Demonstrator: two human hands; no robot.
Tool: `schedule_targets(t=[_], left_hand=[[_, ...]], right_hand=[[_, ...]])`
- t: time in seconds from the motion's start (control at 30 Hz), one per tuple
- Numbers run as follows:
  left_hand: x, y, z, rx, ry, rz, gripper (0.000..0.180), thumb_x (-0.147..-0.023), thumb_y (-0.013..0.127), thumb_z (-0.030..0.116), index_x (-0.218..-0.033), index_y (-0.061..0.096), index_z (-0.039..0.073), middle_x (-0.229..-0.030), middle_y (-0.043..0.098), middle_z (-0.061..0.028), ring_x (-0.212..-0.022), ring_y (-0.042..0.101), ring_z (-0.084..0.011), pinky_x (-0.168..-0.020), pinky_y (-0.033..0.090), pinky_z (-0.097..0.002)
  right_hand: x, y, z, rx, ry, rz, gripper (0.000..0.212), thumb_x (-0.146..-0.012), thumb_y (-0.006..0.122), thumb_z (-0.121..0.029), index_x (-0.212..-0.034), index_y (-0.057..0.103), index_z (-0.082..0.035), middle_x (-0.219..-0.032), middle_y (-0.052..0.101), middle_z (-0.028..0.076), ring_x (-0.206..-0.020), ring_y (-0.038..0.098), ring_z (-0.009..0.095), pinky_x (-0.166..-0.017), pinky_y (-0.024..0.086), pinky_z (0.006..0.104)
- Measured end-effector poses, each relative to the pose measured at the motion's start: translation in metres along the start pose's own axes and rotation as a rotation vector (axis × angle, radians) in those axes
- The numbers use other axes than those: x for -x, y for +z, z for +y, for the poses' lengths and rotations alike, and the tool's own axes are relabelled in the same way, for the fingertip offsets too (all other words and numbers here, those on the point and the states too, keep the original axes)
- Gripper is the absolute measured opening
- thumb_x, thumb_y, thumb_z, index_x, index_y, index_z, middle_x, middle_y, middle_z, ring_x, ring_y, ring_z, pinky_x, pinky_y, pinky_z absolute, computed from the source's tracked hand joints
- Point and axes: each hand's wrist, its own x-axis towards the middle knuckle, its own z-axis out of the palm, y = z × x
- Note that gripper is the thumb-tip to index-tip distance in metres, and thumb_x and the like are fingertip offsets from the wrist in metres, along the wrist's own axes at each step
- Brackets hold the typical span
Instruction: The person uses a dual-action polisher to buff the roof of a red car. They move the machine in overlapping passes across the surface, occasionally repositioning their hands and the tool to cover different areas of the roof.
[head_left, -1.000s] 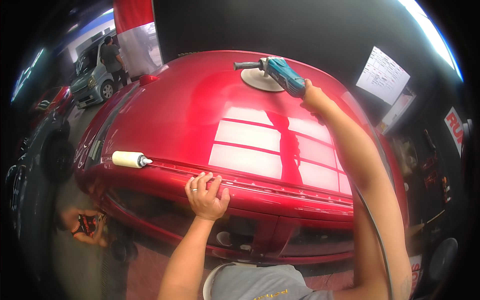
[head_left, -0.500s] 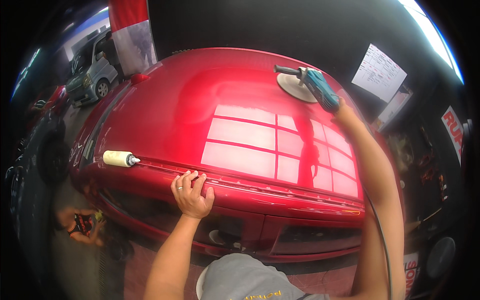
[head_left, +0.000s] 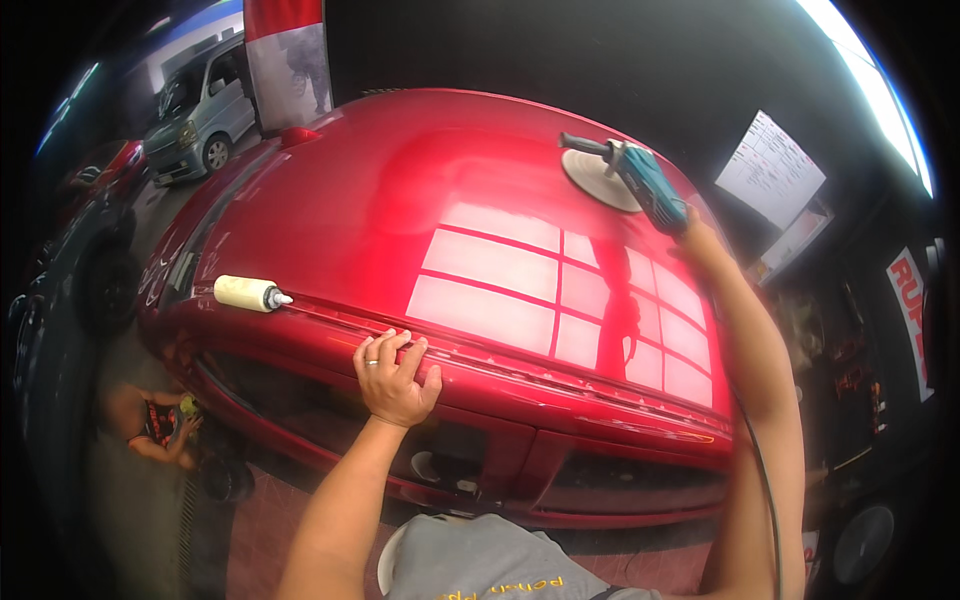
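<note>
My right hand (head_left: 692, 232) is closed around the rear body of a teal and black polisher (head_left: 645, 180). Its round, pale pad (head_left: 597, 180) lies against the far right part of a glossy red car roof (head_left: 370, 250). The polisher's side handle points left, with no hand on it. My left hand (head_left: 398, 378) rests with fingers spread on the roof's near edge, by the trim groove; a ring is on one finger. Left of it, a cream squeeze bottle (head_left: 243, 293) with a pointed nozzle lies on its side along the same edge.
A black cord (head_left: 765, 480) runs down along my right arm. At the lower left, another person (head_left: 160, 425) is low beside the car, holding something yellow-green. A silver van (head_left: 203, 112) stands at the far left. A written sheet (head_left: 770, 170) hangs on the dark right wall.
The view has shifted and tilted slightly. The polisher stays on the far right of the roof in my right hand. My left hand keeps its place on the near edge.
</note>
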Motion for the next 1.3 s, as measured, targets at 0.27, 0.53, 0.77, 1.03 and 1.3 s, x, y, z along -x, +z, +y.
schedule_targets(t=[0.27,0.53,0.77,1.03,1.3], left_hand=[[0.002,-0.003,-0.001,-0.001,-0.010,0.016,0.042,-0.091,0.072,0.044,-0.116,0.083,0.012,-0.123,0.070,-0.0109,-0.125,0.065,-0.0358,-0.116,0.041,-0.0555],[0.001,0.002,0.005,0.027,-0.001,-0.015,0.043,-0.091,0.072,0.042,-0.118,0.083,0.011,-0.126,0.073,-0.0120,-0.127,0.066,-0.0373,-0.117,0.041,-0.0582],[-0.001,-0.005,0.001,0.005,-0.004,-0.007,0.043,-0.093,0.069,0.045,-0.115,0.082,0.010,-0.122,0.072,-0.0131,-0.122,0.067,-0.0388,-0.117,0.041,-0.0597],[-0.003,0.001,0.003,0.000,0.009,0.011,0.046,-0.095,0.068,0.050,-0.112,0.083,0.010,-0.119,0.073,-0.0132,-0.122,0.067,-0.0384,-0.115,0.042,-0.0595],[0.002,-0.001,0.001,-0.007,0.005,-0.004,0.045,-0.095,0.067,0.047,-0.114,0.081,0.009,-0.121,0.071,-0.0131,-0.123,0.066,-0.0391,-0.118,0.040,-0.0599]], right_hand=[[-0.004,-0.010,-0.190,-0.145,-0.066,-0.159,0.095,-0.090,0.082,-0.008,-0.170,0.032,-0.006,-0.114,0.079,0.030,-0.084,0.083,0.037,-0.067,0.068,0.0471],[-0.033,0.000,-0.284,-0.101,-0.069,-0.160,0.060,-0.099,0.069,-0.005,-0.154,0.044,-0.003,-0.116,0.080,0.027,-0.083,0.084,0.036,-0.068,0.069,0.0456],[-0.053,0.027,-0.322,-0.031,-0.133,-0.123,0.083,-0.100,0.070,-0.009,-0.174,0.033,-0.009,-0.151,0.070,0.023,-0.139,0.070,0.039,-0.111,0.061,0.0504],[-0.051,0.002,-0.220,-0.084,0.065,-0.117,0.072,-0.104,0.065,-0.012,-0.170,0.036,-0.007,-0.148,0.071,0.025,-0.137,0.071,0.042,-0.112,0.060,0.0529],[-0.021,-0.021,-0.125,-0.097,0.229,-0.101,0.073,-0.099,0.066,-0.003,-0.166,0.039,-0.006,-0.138,0.074,0.030,-0.120,0.079,0.043,-0.098,0.066,0.0512]])
